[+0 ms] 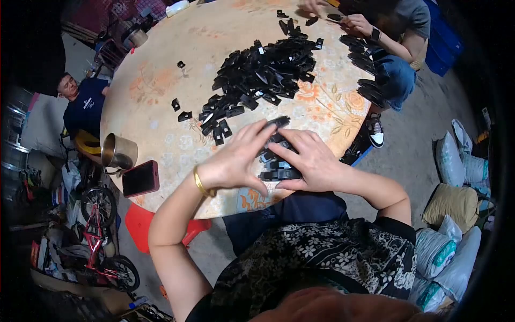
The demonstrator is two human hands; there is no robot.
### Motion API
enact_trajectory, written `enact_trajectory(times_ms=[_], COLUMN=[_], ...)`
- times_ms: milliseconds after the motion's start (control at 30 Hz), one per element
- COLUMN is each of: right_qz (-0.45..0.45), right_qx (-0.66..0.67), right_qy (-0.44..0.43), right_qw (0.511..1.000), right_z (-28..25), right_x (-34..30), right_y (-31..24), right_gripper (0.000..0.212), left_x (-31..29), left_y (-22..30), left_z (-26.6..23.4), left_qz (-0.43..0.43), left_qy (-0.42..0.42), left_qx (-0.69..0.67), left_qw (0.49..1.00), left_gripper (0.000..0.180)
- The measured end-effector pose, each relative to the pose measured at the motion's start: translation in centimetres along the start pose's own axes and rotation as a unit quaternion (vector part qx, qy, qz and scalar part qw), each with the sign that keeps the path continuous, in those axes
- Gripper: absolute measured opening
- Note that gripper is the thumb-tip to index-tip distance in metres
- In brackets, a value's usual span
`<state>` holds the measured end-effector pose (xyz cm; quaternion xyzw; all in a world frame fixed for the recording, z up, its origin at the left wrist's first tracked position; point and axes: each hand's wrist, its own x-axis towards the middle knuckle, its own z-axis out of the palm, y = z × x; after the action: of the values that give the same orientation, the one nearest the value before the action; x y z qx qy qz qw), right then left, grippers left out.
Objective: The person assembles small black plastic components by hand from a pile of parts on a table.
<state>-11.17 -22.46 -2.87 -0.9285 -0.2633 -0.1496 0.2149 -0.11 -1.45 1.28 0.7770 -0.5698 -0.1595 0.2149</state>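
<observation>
A short row of black plastic parts (282,174) lies on the round table close in front of me, partly hidden under my hands. My left hand (233,158) is stretched out beside the row, its fingertips touching a black part (280,121) at the far end. Its thumb stands well apart from its fingers. My right hand (316,161) curls around the row from the right, thumb at the near end and fingers over the top. Farther off lies a large heap of similar black parts (263,72), and a few loose ones (185,116) sit left of it.
The floral tabletop (166,86) carries a phone (140,178) and a metal cup (119,151) at its left edge. Across it, a co-worker's hand (357,24) handles a black part near neat rows (360,53). Another person (86,110) sits left. Sacks (453,206) stand at right.
</observation>
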Motion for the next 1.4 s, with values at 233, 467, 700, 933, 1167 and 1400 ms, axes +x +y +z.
enact_trajectory(times_ms=[233,467,700,933,1167,1400], right_qz=[0.006,-0.003,0.301,0.409,0.347,0.097], right_qx=[-0.047,-0.047,0.106,0.058,0.108,0.243], right_qy=[0.108,0.267,0.298,-0.159,-0.281,-0.373], right_qw=[0.993,0.963,0.899,0.897,0.888,0.89], right_z=[-0.9,1.5,8.9,19.2,22.4,-4.2], right_x=[-4.4,-11.9,-15.3,-19.6,-19.1,-8.8], right_y=[0.9,8.2,14.0,27.5,27.4,5.4], right_gripper=[0.072,0.065,0.044,0.044,0.037,0.026], left_x=[2.3,10.0,16.1,17.9,11.7,7.3], left_y=[3.4,7.9,9.3,9.2,6.8,-12.2], left_z=[5.0,9.6,14.6,18.2,7.8,-4.3], left_qz=[0.022,0.024,0.156,0.217,0.265,-0.229], left_qy=[0.113,0.134,0.062,-0.185,0.178,0.423], left_qx=[0.058,0.176,0.537,0.377,0.066,0.183], left_qw=[0.992,0.975,0.827,0.881,0.946,0.857], left_gripper=[0.1,0.078,0.037,0.026,0.008,0.02])
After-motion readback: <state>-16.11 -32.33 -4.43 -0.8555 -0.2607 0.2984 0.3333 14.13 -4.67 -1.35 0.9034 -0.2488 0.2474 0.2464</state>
